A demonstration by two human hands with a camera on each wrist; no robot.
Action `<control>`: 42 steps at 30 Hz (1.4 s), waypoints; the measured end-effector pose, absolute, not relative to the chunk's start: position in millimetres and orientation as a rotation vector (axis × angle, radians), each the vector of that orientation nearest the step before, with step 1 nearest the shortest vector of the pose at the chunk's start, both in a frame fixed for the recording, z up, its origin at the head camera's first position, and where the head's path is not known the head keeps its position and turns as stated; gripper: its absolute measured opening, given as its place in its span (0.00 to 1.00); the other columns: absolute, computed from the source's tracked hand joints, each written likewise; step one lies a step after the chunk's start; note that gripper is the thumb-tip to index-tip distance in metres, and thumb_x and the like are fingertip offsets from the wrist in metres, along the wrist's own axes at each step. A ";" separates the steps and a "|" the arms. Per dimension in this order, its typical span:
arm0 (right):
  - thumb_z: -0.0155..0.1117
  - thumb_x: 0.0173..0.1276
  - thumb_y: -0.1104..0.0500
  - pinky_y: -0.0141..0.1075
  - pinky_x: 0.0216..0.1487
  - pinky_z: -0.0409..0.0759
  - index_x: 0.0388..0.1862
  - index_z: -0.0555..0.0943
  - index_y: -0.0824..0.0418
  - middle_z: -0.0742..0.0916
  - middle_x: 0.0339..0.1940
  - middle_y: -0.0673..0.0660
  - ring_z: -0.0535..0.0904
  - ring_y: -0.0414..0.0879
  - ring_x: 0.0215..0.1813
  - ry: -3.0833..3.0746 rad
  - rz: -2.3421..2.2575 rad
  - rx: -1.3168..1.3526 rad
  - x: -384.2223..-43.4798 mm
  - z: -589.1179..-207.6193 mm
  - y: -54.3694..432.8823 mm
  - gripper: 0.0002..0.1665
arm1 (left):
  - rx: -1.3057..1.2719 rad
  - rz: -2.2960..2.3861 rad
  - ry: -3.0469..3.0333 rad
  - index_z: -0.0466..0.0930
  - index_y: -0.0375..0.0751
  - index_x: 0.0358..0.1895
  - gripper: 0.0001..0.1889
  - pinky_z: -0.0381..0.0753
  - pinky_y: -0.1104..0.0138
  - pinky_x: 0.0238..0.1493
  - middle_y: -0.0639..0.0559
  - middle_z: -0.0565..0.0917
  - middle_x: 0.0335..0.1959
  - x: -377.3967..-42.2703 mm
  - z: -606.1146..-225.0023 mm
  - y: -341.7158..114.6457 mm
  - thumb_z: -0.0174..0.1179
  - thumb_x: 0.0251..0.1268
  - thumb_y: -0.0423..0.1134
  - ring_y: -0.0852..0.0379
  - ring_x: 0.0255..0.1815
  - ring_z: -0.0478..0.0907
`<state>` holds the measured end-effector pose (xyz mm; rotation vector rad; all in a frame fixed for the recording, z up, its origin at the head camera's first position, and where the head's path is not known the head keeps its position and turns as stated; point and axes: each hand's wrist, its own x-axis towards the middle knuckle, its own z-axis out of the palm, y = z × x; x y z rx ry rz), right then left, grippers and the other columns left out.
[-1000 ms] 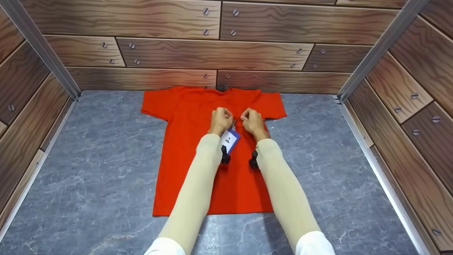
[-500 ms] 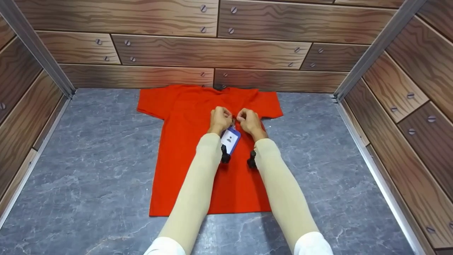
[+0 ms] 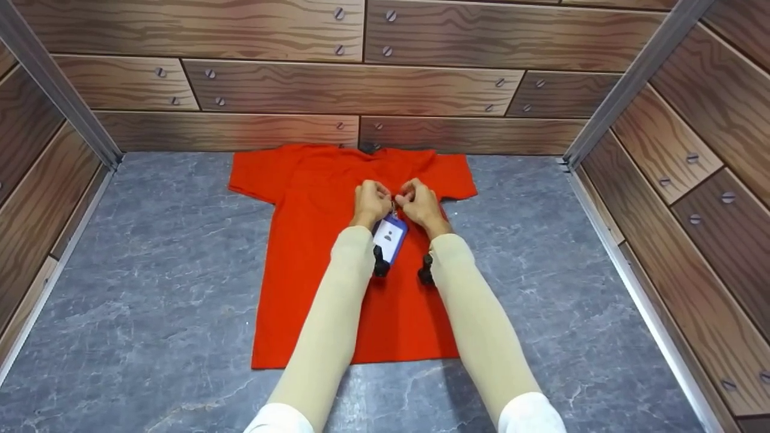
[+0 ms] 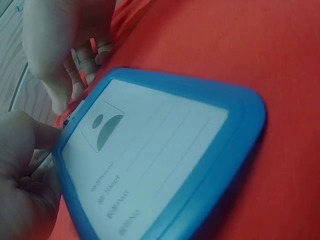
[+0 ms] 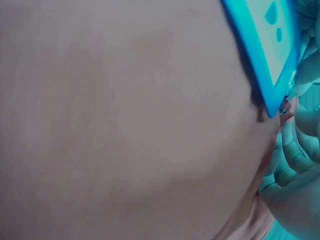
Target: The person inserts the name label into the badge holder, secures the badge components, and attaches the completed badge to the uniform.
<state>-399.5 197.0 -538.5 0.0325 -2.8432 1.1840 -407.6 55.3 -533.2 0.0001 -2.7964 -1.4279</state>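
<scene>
A red T-shirt (image 3: 307, 270) lies spread on the floor, with an ID badge (image 3: 390, 236) in a blue frame on its chest. My left hand (image 3: 371, 201) pinches at the metal clip (image 4: 66, 121) at the badge's top end; the left wrist view shows its fingertips right there. Close beside it on the right, my right hand (image 3: 421, 204) has thumb and fingers curled together at the shirt. In the right wrist view, its fingers (image 5: 292, 150) hold a raised fold of red cloth (image 5: 289, 109) next to the clip. The fingers partly hide the clip.
Wood-patterned panels (image 3: 271, 87) stand behind the shirt's collar and along both sides, with grey metal posts (image 3: 637, 78) at the corners. The grey marbled floor (image 3: 168, 282) surrounds the shirt. A small black object (image 3: 369, 147) lies at the collar.
My right hand has moved left, closing up to my left hand and the clip. The left hand stays at the badge's top. The head view has shifted slightly.
</scene>
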 end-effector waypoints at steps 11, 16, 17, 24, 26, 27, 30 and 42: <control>0.65 0.68 0.72 0.47 0.57 0.81 0.55 0.87 0.62 0.91 0.43 0.66 0.86 0.59 0.48 -2.761 1.181 0.155 -400.1 -542.0 194.3 0.18 | -0.026 -1.447 -2.790 0.90 0.36 0.38 0.06 0.86 0.63 0.50 0.45 0.93 0.38 -406.4 -533.0 51.8 0.63 0.66 0.31 0.52 0.45 0.90; 0.65 0.66 0.73 0.47 0.56 0.82 0.52 0.88 0.63 0.91 0.44 0.66 0.87 0.59 0.49 -2.734 1.204 0.152 -401.8 -542.7 192.4 0.18 | -0.049 -1.440 -2.788 0.90 0.36 0.38 0.07 0.87 0.62 0.49 0.44 0.93 0.37 -405.8 -533.0 51.4 0.62 0.66 0.31 0.52 0.44 0.91; 0.65 0.66 0.73 0.47 0.56 0.82 0.52 0.89 0.63 0.92 0.44 0.66 0.87 0.59 0.49 -2.732 1.207 0.146 -402.0 -542.5 192.3 0.18 | -0.050 -1.439 -2.784 0.90 0.35 0.38 0.06 0.87 0.62 0.49 0.44 0.93 0.37 -405.7 -533.0 51.5 0.62 0.66 0.31 0.52 0.44 0.91; 0.65 0.66 0.74 0.46 0.54 0.84 0.50 0.90 0.62 0.92 0.43 0.64 0.88 0.57 0.48 -2.724 1.200 0.073 -401.9 -541.8 190.7 0.17 | -0.064 -1.414 -2.770 0.90 0.36 0.37 0.06 0.87 0.62 0.48 0.44 0.93 0.37 -404.8 -533.6 52.5 0.63 0.65 0.31 0.51 0.44 0.91; 0.65 0.66 0.73 0.45 0.53 0.84 0.49 0.91 0.62 0.93 0.44 0.63 0.88 0.56 0.47 -2.726 1.203 0.049 -401.8 -541.4 189.3 0.17 | -0.060 -1.408 -2.772 0.90 0.36 0.37 0.06 0.87 0.62 0.48 0.44 0.93 0.37 -405.1 -533.7 52.7 0.63 0.65 0.31 0.51 0.44 0.90; 0.64 0.66 0.73 0.45 0.53 0.84 0.49 0.91 0.62 0.93 0.44 0.63 0.88 0.56 0.47 -2.731 1.205 0.040 -401.9 -541.1 188.3 0.17 | -0.053 -1.406 -2.777 0.90 0.36 0.37 0.06 0.87 0.62 0.48 0.44 0.93 0.37 -405.2 -533.9 52.6 0.63 0.65 0.31 0.51 0.44 0.90; 0.62 0.67 0.73 0.44 0.53 0.83 0.48 0.91 0.62 0.93 0.46 0.61 0.87 0.55 0.48 -2.747 1.201 0.015 -401.9 -540.0 185.7 0.17 | -0.046 -1.398 -2.775 0.90 0.36 0.37 0.06 0.87 0.62 0.49 0.45 0.93 0.37 -405.5 -534.0 52.8 0.63 0.65 0.32 0.51 0.45 0.90; 0.66 0.66 0.68 0.44 0.55 0.83 0.48 0.88 0.64 0.92 0.40 0.64 0.88 0.56 0.46 -2.707 1.180 -0.132 -402.2 -537.5 181.6 0.13 | -0.051 -1.397 -2.761 0.91 0.37 0.37 0.06 0.87 0.62 0.48 0.45 0.93 0.36 -405.1 -536.1 54.3 0.64 0.64 0.32 0.51 0.44 0.90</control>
